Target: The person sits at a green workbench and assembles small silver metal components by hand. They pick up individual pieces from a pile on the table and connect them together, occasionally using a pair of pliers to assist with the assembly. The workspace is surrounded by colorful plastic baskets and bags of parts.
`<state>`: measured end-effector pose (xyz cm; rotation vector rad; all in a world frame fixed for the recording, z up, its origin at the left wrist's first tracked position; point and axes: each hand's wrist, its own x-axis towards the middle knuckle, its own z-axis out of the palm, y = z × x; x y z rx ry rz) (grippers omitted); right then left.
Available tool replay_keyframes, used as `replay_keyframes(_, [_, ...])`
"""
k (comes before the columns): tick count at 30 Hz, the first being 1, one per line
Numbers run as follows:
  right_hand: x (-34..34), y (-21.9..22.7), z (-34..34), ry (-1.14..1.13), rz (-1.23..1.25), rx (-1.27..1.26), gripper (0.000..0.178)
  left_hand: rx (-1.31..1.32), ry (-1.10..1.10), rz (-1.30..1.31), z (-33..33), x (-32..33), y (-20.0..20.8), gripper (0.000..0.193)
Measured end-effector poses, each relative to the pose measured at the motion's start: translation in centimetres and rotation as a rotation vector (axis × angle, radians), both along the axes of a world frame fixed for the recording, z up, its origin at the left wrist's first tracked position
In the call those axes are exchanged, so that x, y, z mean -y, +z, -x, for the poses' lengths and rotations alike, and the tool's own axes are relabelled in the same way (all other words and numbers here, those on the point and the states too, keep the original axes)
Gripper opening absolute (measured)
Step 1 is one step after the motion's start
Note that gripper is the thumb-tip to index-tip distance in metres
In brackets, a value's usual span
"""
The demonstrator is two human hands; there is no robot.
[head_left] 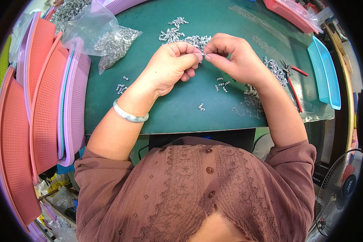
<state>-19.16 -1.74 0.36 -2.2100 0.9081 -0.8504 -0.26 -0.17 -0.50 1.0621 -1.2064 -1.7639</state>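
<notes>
A small metal piece (203,55) is held up above the middle of the counter (165,115), where the fingertips of the two hands meet. It is pinched between thumb and forefinger of the left hand (175,64) from the left, and is gripped by the thumb and fingers of the right hand (234,56) from the right. Its exact shape is mostly hidden by the fingers.

Just beyond the hands, a heap of similar silvery pieces (175,34) is spread on the green surface. A few loose pieces (222,85) are scattered on the near side of the right hand, and a single linked piece (201,107) is seen closer to the near edge. More pieces (121,88) are left beside the left forearm, on which a pale bracelet (130,113) is worn at the wrist.

At the right, another pile (276,71) is partly covered by the right forearm; beside it, red-handled pliers (295,95) are laid with the handles spread. Farther right, a blue basket (324,72) is placed near the edge. At the far left, a clear bag (117,46) is filled with metal pieces, and pink and purple baskets (48,105) are stacked on edge at the left.
</notes>
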Motion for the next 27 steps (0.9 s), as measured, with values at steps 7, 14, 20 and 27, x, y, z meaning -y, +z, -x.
replay_keyframes(7, [0.1, 0.1, 0.0, -0.009, 0.060, -0.003, 0.008, -0.003, -0.011, 0.014, 0.0, 0.0, 0.0, 0.008])
replay_keyframes(14, [0.3, -0.7, -0.4, -0.047, 0.070, -0.080, 0.010, -0.176, 0.014, -0.066, -1.0, 0.9, -0.5, 0.010])
replay_keyframes(20, [0.3, -2.2, -1.0, -0.074, 0.228, -0.275, 0.009, -0.335, 0.051, -0.133, -0.9, 1.1, -0.1, 0.007])
replay_keyframes(27, [0.2, -1.4, -1.0, -0.102, 0.248, -0.189, 0.005, -0.151, 0.093, -0.124, -0.9, 0.9, -0.4, 0.008])
